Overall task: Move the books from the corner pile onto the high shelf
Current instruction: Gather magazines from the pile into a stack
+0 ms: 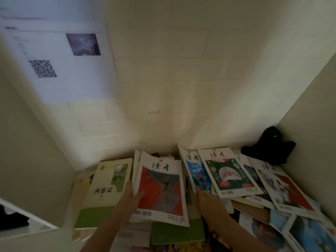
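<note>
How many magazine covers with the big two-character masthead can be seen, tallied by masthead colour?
Green masthead: 2, the red-cover magazine gripped by the left hand, and the blue-cover magazine that the right hand reaches.
Red masthead: 2, the dark green floral magazine and the white-and-red magazine.
Total: 4. Other covers are too hidden or blurred to count.

Left hand (131, 196) in curled grip; right hand (203, 199) reaching forward.

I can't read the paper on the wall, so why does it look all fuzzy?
Head view: the wall poster is smeared by blur, its small text unreadable; the wide lens bends the walls; light is dim, and the red-cover magazine held by the left hand stays sharper.
</note>
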Motion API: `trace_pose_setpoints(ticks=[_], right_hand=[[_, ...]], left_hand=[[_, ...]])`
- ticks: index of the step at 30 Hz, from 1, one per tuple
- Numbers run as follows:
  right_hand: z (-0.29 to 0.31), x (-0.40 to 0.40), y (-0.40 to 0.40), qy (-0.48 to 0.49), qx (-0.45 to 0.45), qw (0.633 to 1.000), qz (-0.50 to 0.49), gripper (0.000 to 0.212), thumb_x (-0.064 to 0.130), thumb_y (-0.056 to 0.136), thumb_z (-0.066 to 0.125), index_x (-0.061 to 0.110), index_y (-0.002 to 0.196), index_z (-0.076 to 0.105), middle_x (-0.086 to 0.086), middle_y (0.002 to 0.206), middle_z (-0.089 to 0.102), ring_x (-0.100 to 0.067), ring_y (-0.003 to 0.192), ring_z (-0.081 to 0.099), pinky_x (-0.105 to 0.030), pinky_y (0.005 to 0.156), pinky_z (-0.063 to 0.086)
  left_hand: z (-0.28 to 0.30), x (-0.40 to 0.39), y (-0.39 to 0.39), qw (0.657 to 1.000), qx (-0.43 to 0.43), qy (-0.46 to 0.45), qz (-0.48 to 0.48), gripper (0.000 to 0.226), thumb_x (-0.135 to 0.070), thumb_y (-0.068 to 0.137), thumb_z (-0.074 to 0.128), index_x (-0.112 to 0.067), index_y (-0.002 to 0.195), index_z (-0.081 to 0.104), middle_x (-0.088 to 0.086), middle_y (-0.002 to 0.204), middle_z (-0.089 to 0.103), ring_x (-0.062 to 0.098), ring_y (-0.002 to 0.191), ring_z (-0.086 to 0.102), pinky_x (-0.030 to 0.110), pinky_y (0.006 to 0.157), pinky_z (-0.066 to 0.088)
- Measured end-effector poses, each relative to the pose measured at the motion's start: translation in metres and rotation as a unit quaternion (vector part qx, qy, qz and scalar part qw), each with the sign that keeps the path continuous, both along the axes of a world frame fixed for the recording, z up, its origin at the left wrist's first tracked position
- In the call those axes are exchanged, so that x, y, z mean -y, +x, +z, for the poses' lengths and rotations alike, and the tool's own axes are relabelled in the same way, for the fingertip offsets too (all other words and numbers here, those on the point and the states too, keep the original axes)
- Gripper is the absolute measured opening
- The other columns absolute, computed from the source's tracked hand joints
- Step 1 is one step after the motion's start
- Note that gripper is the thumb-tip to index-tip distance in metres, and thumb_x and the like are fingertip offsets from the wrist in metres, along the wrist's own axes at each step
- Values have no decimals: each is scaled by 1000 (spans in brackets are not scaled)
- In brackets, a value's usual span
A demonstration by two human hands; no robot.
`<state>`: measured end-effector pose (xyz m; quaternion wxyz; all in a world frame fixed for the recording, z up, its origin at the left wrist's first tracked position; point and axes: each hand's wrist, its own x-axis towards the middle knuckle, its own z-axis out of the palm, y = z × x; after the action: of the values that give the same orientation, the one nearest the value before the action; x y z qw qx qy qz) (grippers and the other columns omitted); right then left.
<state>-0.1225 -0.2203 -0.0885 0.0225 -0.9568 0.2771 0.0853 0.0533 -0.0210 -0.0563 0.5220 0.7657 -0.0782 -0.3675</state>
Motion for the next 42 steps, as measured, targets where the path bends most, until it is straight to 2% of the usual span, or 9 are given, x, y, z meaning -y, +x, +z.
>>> trace_pose_setpoints(ticks=[3,10,16,19,24,28,31,38,42], right_hand=[[3,5,1,20,97,993,-65,31,36,102,36,14,113,54,-1,87,67,-15,69,59,-27,63,49],[37,-9,-6,-80,243,967,3,18,35,74,65,26,62,55,6,39,46,-2,29,28,-10,34,14],[29,-50,3,2,193,960,203,37,48,100,31,33,88,63,11,90,70,-9,74,64,-29,55,56],[19,17,-21,-14,215,976,-38,63,68,91,28,23,111,68,0,114,68,-20,103,65,-40,88,56],[-15,80,-46,8,-42,984,-171,93,68,82,47,8,149,25,-17,151,34,-34,137,36,-48,110,33],[-18,70,-46,-71,-82,988,-106,55,31,68,81,-5,105,62,-24,91,67,-35,76,67,-39,60,57],[-1,67,-36,-171,111,978,-33,24,16,63,83,2,76,69,-14,61,66,-27,46,62,-32,39,53],[26,-67,16,20,228,970,81,41,41,89,44,17,111,69,-2,105,71,-21,89,70,-41,72,59],[-6,-30,2,102,192,976,0,38,53,97,30,39,116,59,16,129,55,-3,120,49,-25,103,40]], left_hand=[[-2,5,-6,1000,-9,4,20,29,-12,97,52,-23,120,39,13,105,64,32,84,68,40,61,58],[-2,34,-30,994,-99,-25,37,28,-20,98,50,-29,122,39,13,108,65,32,85,70,41,64,59],[-4,53,-39,992,-81,1,94,52,-47,81,69,-17,116,44,7,110,60,30,95,62,48,82,56],[-14,51,-39,996,-46,50,63,84,-27,64,88,-22,129,35,8,122,53,30,107,58,49,84,56],[-24,45,-39,996,-40,50,60,82,-19,68,85,-23,133,37,9,126,55,30,109,58,52,87,55],[-25,44,-36,995,-76,35,61,77,-9,76,79,-28,136,33,4,114,56,28,101,59,50,80,57],[-28,41,-31,993,-102,16,52,80,-1,77,75,-34,136,31,5,116,55,31,104,60,52,81,57],[-13,46,-33,984,-156,-14,91,40,-53,87,60,-31,115,44,2,100,59,23,86,62,39,65,55],[-14,48,-36,994,-91,2,63,76,-45,58,85,-24,118,44,0,101,62,20,88,63,42,71,57]])
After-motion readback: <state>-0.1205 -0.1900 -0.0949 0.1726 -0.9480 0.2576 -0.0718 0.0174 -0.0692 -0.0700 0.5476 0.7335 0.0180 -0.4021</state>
